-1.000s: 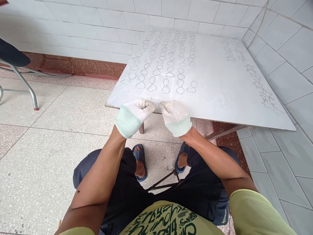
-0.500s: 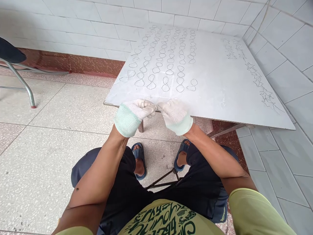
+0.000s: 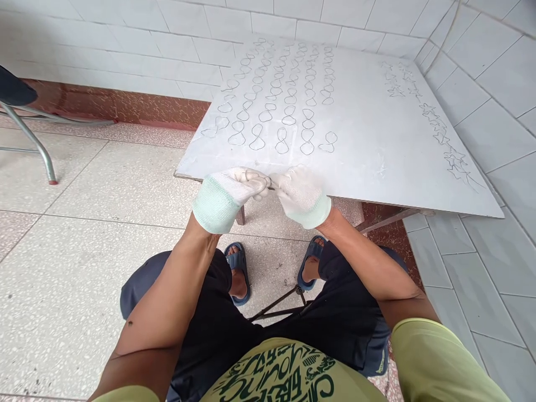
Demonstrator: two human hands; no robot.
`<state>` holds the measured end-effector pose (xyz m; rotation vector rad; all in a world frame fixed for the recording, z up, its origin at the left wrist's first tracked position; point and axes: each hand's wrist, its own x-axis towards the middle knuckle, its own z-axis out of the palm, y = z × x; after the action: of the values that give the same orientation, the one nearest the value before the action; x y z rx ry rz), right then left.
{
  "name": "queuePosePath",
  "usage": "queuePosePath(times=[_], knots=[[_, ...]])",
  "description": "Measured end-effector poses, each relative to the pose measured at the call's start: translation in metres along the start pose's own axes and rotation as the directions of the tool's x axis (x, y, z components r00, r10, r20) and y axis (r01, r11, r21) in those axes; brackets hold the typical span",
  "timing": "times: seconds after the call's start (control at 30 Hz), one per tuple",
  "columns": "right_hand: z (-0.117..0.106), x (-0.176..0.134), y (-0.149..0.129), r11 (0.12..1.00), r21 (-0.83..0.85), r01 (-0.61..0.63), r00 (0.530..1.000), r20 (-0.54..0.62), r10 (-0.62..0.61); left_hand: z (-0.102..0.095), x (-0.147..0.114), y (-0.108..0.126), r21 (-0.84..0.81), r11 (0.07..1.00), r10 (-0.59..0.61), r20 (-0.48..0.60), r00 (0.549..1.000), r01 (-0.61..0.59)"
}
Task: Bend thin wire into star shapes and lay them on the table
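Note:
My left hand (image 3: 245,185), in a white knit glove with a pale green cuff, is closed in a pinch at the near edge of the white board. My right hand (image 3: 299,188), gloved the same way, is pinched close against it, fingertips nearly meeting. A short dark bit of thin wire (image 3: 271,188) shows between the fingertips; the gloves hide the rest of it. Just beyond the hands lie thin wire figure-eights (image 3: 282,140) in several rows, the closest short one (image 3: 329,142) a little to the right.
Wire star shapes (image 3: 455,162) lie along the right side of the white board (image 3: 360,167). Tiled walls (image 3: 352,17) border it behind and on the right. A metal-legged chair (image 3: 31,128) stands at far left. Under my hands are my sandalled feet (image 3: 238,273) and a dark metal stand (image 3: 278,304).
Both hands stay pinched together at the board's edge, with only a slight shift at the fingertips. The whole view has moved slightly.

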<state>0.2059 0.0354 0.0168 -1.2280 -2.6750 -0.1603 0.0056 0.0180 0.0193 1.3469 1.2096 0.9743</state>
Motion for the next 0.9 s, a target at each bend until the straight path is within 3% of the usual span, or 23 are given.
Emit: queuePosePath(times=[0.13, 0.23, 0.43, 0.67, 0.8, 0.9], knots=[[0.011, -0.003, 0.006, 0.999, -0.002, -0.039, 0.995, -0.088, 0.039, -0.003, -0.001, 0.0, -0.073, 0.997, -0.032, -0.056, 0.998, 0.028], [0.012, -0.004, 0.007, 1.0, 0.013, -0.018, 0.997, -0.081, 0.019, -0.007, -0.002, 0.001, -0.057, 0.998, -0.022, -0.08, 0.997, 0.017], [0.015, -0.002, 0.008, 0.999, 0.052, 0.001, 0.996, -0.088, 0.004, -0.014, -0.004, 0.003, 0.024, 0.998, -0.065, -0.039, 0.997, 0.066], [0.02, -0.001, 0.007, 0.975, 0.219, -0.022, 0.993, -0.112, 0.048, -0.025, 0.004, -0.004, 0.027, 1.0, 0.001, 0.049, 0.999, -0.003], [0.018, 0.004, -0.001, 0.843, 0.517, -0.148, 0.981, -0.029, 0.19, -0.029, 0.005, -0.008, 0.087, 0.996, 0.023, -0.001, 1.0, -0.023], [0.015, 0.006, -0.007, 0.692, 0.657, -0.298, 0.937, 0.066, 0.342, -0.028, 0.004, -0.009, 0.092, 0.995, 0.025, -0.01, 1.0, -0.023]])
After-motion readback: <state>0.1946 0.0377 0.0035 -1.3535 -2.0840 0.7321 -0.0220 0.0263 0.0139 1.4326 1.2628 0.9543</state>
